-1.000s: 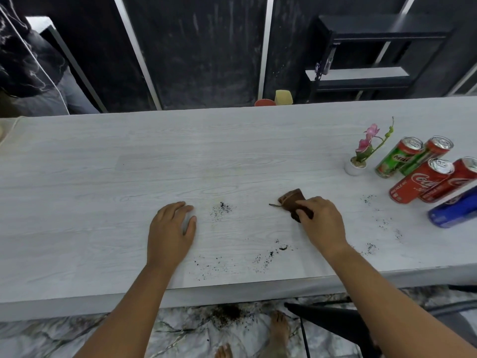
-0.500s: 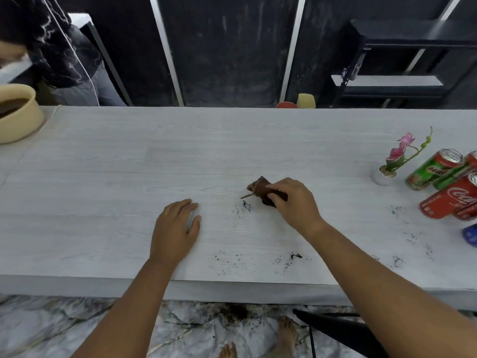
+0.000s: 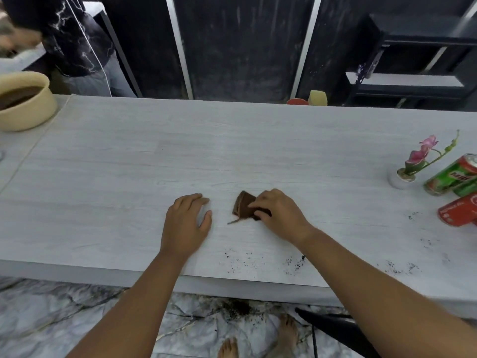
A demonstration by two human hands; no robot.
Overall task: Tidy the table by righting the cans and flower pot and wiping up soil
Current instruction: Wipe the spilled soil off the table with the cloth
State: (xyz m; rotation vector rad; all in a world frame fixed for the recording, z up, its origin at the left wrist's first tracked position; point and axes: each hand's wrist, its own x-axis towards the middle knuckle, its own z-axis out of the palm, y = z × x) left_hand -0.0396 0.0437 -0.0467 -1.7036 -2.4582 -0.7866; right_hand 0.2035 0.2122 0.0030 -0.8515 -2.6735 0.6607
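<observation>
One camera serves here, worn on the person's head. It stands above the near edge of the white table [image 3: 103,177] and faces forward and down, across the table toward the dark wall [image 3: 245,47] behind it. The view is near: both forearms enter from the bottom edge, and the left hand [image 3: 185,223] and right hand [image 3: 281,215], with the brown cloth [image 3: 244,209], lie close to the centre. The lens is wide (the wall strips [image 3: 180,47] lean apart toward the top), so the marble floor [image 3: 51,319] below the table shows too.

Grips a brown cloth [image 3: 242,208] at frame centre with the right hand [image 3: 280,215] (fingers curled over it); rests the left hand [image 3: 184,224] flat alongside.
</observation>
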